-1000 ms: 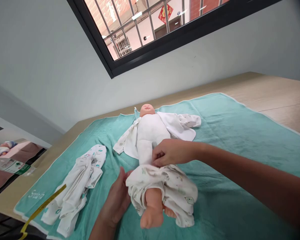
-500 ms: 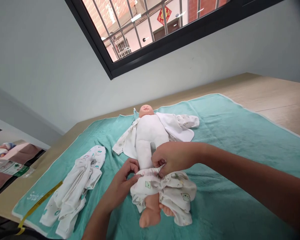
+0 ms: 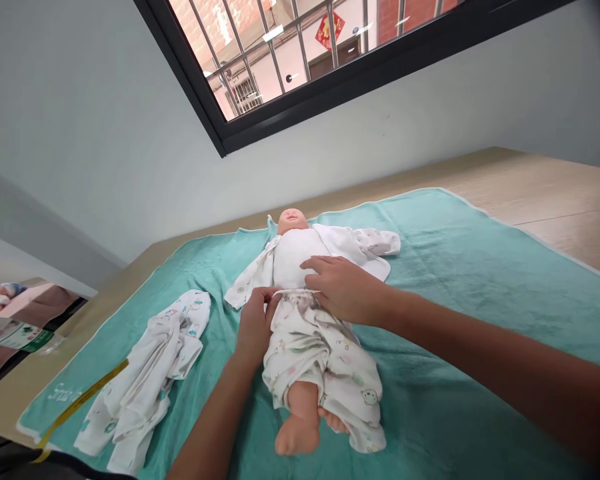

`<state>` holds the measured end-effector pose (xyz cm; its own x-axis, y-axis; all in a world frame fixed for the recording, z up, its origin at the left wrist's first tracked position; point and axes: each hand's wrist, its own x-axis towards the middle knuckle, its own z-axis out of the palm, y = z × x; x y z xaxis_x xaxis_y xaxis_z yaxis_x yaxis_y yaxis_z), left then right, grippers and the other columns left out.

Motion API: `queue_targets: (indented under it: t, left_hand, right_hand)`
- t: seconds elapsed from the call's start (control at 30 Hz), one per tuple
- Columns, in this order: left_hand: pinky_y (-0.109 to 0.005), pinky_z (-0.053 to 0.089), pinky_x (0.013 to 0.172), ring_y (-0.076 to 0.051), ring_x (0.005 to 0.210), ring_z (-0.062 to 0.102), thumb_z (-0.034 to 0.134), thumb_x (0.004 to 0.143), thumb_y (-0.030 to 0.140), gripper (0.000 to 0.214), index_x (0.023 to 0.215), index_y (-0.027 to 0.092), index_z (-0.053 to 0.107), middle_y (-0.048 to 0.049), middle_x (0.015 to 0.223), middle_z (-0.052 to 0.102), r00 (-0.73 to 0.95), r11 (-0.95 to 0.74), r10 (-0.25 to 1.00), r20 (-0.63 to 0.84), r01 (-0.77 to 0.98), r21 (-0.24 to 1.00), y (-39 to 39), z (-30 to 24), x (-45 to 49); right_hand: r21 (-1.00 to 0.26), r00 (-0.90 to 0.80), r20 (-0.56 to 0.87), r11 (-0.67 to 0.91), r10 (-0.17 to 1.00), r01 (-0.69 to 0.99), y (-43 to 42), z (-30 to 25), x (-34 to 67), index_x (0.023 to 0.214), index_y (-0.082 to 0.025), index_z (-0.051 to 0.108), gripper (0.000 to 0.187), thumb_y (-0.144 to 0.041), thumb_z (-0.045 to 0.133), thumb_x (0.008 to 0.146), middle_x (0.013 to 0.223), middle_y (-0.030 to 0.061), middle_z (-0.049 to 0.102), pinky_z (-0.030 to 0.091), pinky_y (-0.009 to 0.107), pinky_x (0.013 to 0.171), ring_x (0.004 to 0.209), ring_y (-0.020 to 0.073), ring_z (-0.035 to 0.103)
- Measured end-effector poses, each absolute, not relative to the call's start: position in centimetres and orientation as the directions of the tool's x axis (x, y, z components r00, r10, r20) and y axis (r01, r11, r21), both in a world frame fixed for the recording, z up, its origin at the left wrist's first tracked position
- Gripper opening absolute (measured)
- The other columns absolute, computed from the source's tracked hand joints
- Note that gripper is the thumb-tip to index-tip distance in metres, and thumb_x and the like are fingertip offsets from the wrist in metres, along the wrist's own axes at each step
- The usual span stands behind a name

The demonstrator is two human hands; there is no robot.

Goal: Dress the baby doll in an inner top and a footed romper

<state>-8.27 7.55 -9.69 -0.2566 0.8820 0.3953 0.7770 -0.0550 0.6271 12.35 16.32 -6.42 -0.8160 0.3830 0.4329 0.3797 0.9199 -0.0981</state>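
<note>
A baby doll (image 3: 295, 247) lies on its back on a teal towel (image 3: 455, 280), head toward the wall. An open white printed shirt (image 3: 365, 247) spreads under its torso. White printed trousers (image 3: 320, 353) cover its legs up to the waist, with bare feet (image 3: 300, 430) sticking out. My left hand (image 3: 255, 323) pinches the waistband at the doll's left side. My right hand (image 3: 343, 290) grips the waistband on the other side, fingers curled over the belly.
A crumpled white printed garment (image 3: 150, 373) lies on the towel to the left. A yellow tape (image 3: 80, 403) runs by the towel's near left corner. The wooden tabletop (image 3: 555, 200) extends right. A barred window (image 3: 300, 47) is above.
Both hands have pulled the trousers' waistband up from the doll's thighs to its waist. My left hand went from resting beside the legs to gripping the waistband.
</note>
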Motion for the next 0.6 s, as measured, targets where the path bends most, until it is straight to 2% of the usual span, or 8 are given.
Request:
queue_targets:
  t: [0.1,0.17,0.23,0.3,0.37,0.47,0.53,0.6]
  left_hand:
    - [-0.027,0.045,0.066,-0.016,0.070,0.060,0.053,0.089,0.036,0.015,0.084,0.022,0.053,0.0011,0.073,0.063,-0.277,-0.056,0.840,0.467,0.812,0.581,9.3,-10.5,-8.7]
    - [-0.026,0.044,0.063,-0.015,0.064,0.057,0.055,0.088,0.037,0.016,0.082,0.022,0.052,0.0025,0.068,0.059,-0.244,-0.096,0.823,0.513,0.831,0.548,10.2,-11.1,-8.8]
    - [-0.026,0.044,0.063,-0.014,0.063,0.055,0.055,0.088,0.035,0.016,0.081,0.022,0.053,0.0025,0.068,0.057,-0.180,-0.163,0.813,0.554,0.843,0.513,11.0,-11.7,-9.0]
    - [-0.027,0.046,0.068,-0.015,0.072,0.057,0.057,0.086,0.033,0.012,0.085,0.021,0.055,-0.0007,0.078,0.059,-0.110,-0.254,0.787,0.607,0.839,0.482,11.5,-12.0,-9.2]
    - [-0.033,0.048,0.082,-0.020,0.097,0.058,0.061,0.083,0.028,0.017,0.098,0.020,0.057,-0.0074,0.102,0.060,-0.061,-0.348,0.760,0.647,0.802,0.485,11.7,-12.2,-9.4]
    - [-0.041,0.040,0.104,-0.025,0.131,0.043,0.059,0.081,0.021,0.031,0.112,0.021,0.055,-0.0132,0.136,0.048,-0.018,-0.425,0.797,0.604,0.694,0.581,11.5,-12.1,-9.6]
    - [-0.042,0.038,0.107,-0.026,0.133,0.042,0.056,0.083,0.020,0.019,0.103,0.021,0.058,-0.0119,0.143,0.045,-0.005,-0.405,0.841,0.541,0.656,0.637,11.3,-11.9,-9.5]
    - [-0.040,0.040,0.104,-0.025,0.127,0.049,0.055,0.087,0.023,0.005,0.091,0.021,0.057,-0.0107,0.140,0.051,-0.019,-0.377,0.850,0.527,0.676,0.633,11.2,-11.7,-9.5]
  right_hand:
    - [-0.083,-0.774,0.450,0.884,0.445,0.460,16.9,-7.0,12.2,0.081,-0.017,0.052,0.011,-0.007,0.047,0.082,0.093,0.0089,0.061,0.033,0.030,0.065,0.079,0.0190,0.054]
    - [-0.077,-0.750,0.448,0.857,0.487,0.510,17.4,-7.3,12.2,0.078,-0.018,0.048,0.016,-0.002,0.043,0.079,0.076,0.0050,0.056,0.028,0.029,0.057,0.063,0.0160,0.047]
    - [-0.092,-0.722,0.460,0.837,0.516,0.539,17.9,-7.7,12.3,0.075,-0.018,0.045,0.018,-0.001,0.042,0.077,0.069,0.0030,0.052,0.025,0.030,0.054,0.057,0.0151,0.041]
    - [-0.144,-0.686,0.489,0.825,0.539,0.546,18.4,-8.3,12.2,0.074,-0.019,0.044,0.018,-0.001,0.042,0.078,0.068,0.0026,0.051,0.026,0.029,0.055,0.058,0.0155,0.042]
    - [-0.252,-0.626,0.538,0.816,0.565,0.520,18.8,-9.1,12.2,0.075,-0.020,0.044,0.016,-0.005,0.044,0.079,0.072,0.0028,0.054,0.030,0.029,0.058,0.064,0.0165,0.047]
    - [-0.431,-0.524,0.614,0.807,0.590,0.404,19.4,-10.3,12.2,0.081,-0.020,0.049,0.011,-0.010,0.053,0.077,0.091,0.0056,0.061,0.040,0.029,0.071,0.084,0.0197,0.055]
    - [-0.491,-0.494,0.639,0.807,0.589,0.328,19.7,-10.8,12.4,0.088,-0.021,0.052,0.014,-0.014,0.058,0.077,0.113,0.0077,0.061,0.042,0.033,0.086,0.103,0.0228,0.055]
    - [-0.517,-0.505,0.623,0.799,0.597,0.306,19.8,-10.8,12.6,0.092,-0.022,0.054,0.014,-0.020,0.061,0.080,0.126,0.0071,0.058,0.041,0.035,0.093,0.114,0.0239,0.053]
